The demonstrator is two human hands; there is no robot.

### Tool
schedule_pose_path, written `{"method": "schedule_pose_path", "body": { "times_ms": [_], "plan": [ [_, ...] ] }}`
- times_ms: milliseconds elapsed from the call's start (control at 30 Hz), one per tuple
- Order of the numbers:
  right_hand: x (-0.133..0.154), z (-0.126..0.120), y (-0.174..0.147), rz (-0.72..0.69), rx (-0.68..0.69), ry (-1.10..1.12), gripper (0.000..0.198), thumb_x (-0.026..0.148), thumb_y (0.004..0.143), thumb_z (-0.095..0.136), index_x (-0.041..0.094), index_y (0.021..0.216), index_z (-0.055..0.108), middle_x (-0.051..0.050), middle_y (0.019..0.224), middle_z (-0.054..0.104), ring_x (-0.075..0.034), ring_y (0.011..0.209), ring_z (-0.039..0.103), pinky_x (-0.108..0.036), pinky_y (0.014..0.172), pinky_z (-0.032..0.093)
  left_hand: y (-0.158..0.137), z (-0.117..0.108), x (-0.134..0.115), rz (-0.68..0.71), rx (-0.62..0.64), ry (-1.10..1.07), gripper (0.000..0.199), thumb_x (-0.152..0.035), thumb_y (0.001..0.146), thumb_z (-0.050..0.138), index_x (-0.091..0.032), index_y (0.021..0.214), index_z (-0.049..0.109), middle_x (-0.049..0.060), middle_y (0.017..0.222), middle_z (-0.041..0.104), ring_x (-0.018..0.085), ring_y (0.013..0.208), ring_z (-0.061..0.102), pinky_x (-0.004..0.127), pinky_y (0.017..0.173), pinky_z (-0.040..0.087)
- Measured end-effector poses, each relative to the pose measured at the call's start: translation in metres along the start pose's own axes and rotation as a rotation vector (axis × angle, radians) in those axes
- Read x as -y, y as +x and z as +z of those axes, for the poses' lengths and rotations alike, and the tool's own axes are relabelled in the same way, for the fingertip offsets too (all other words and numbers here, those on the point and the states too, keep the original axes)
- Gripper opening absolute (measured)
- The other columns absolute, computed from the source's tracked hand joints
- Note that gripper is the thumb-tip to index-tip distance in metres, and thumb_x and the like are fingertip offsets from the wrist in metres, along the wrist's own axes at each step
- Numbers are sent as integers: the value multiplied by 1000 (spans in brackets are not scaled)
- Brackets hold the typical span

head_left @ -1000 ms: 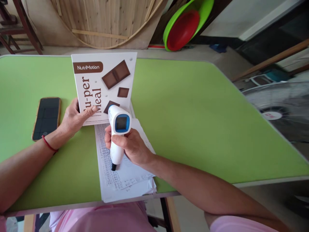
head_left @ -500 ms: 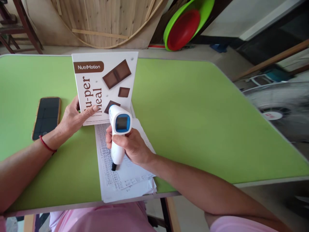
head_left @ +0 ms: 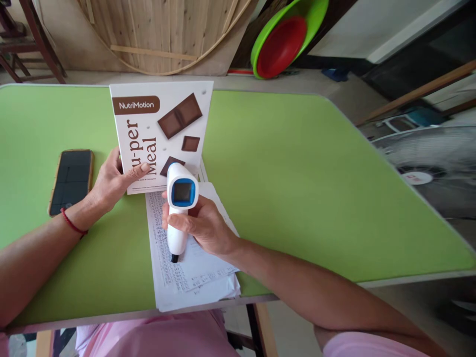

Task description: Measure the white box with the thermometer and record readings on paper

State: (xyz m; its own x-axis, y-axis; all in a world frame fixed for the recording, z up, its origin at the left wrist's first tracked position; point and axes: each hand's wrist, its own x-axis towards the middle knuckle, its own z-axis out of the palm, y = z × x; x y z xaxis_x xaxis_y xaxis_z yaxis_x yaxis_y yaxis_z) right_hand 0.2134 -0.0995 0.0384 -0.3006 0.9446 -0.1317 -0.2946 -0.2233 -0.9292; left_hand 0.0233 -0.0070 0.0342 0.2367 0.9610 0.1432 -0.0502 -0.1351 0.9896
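Note:
My left hand point(head_left: 118, 177) grips the lower left edge of a white box point(head_left: 143, 136) printed with chocolate pieces and "NutriMotion", its thumb on the front face. The box is held up, facing me. In my right hand point(head_left: 206, 224) is a white infrared thermometer point(head_left: 177, 230) with a blue-rimmed screen, which looks dark. Its front end points away from me, toward the box's lower part; whether they touch I cannot tell. Beneath my right hand lie handwritten paper sheets point(head_left: 201, 280). A phone point(head_left: 71, 181) in a tan case rests to the left of my left hand.
The green table point(head_left: 297, 188) stretches out to the right. A fan point(head_left: 427, 173) stands past its right edge. Beyond the far edge are a green basin point(head_left: 316, 15), a red basin point(head_left: 282, 47), a round wooden tabletop point(head_left: 159, 29) and a dark wooden chair point(head_left: 40, 44).
The thermometer has turned slightly and shifted a little to the left in my right hand, now standing more upright. My left hand and the box stay nearly where they were.

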Motion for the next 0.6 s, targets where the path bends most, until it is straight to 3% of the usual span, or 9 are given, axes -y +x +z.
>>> {"method": "schedule_pose_path", "body": {
  "times_ms": [200, 367, 500, 600],
  "plan": [
    [5, -7, -3, -69, -100, -36, 37, 42, 65, 86, 22, 80, 58, 4, 70, 61, -11, 61, 54, -30, 57, 44, -1, 4, -2, -44, 3, -101, 56, -54, 70, 87, -19, 107, 65, 12, 110, 73, 33, 100, 70, 47, 84, 60],
    [10, -13, -3, -109, -202, -70, 39, 44, 63, 87, 23, 79, 59, 4, 67, 58, -11, 59, 52, -30, 55, 42, 1, 3, -3, 63, -34, -142, 52, -52, 74, 84, -22, 111, 62, 10, 113, 72, 33, 111, 68, 48, 95, 57],
    [13, -14, -2, -144, -222, -95, 39, 45, 63, 86, 23, 77, 58, 4, 65, 56, -11, 59, 50, -30, 54, 41, 2, 0, 1, 125, -127, -72, 66, -49, 70, 88, -25, 122, 54, 8, 119, 69, 32, 114, 66, 45, 96, 57],
    [19, -18, -1, -160, -229, -169, 36, 47, 66, 83, 23, 76, 59, 3, 67, 58, -12, 59, 51, -31, 55, 42, 2, -1, 5, 138, -116, -35, 73, -50, 72, 87, -26, 129, 49, 9, 122, 68, 32, 115, 66, 45, 97, 56]
  ]
}}
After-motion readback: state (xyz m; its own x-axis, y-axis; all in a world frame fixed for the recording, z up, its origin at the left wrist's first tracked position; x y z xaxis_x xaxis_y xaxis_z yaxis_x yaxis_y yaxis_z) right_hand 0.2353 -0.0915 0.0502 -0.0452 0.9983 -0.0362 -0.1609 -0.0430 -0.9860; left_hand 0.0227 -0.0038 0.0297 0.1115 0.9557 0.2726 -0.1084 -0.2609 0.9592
